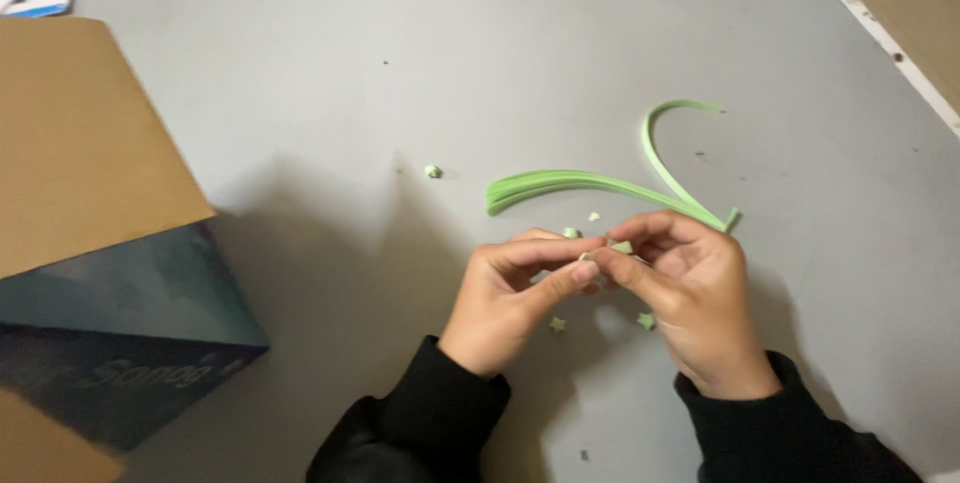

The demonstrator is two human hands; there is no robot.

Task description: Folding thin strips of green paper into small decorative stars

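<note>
At frame centre I see my left hand (pixel 510 298) and right hand (pixel 690 293), each grip pinched on one green paper strip (pixel 612 248). Three finished stars (pixel 557 324) lie on the desk (pixel 300 93); a bundle of strips (pixel 570 183) above looks unfolded.

both hands (pixel 600 288) pinching green paper strip (pixel 600 255), grey table (pixel 320 93)

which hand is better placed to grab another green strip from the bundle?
Probably the right hand: its knuckles sit just below the near end of the green strip bundle, almost touching it. The left hand is lower and farther left. Both are pinching a small green folded piece.
</note>
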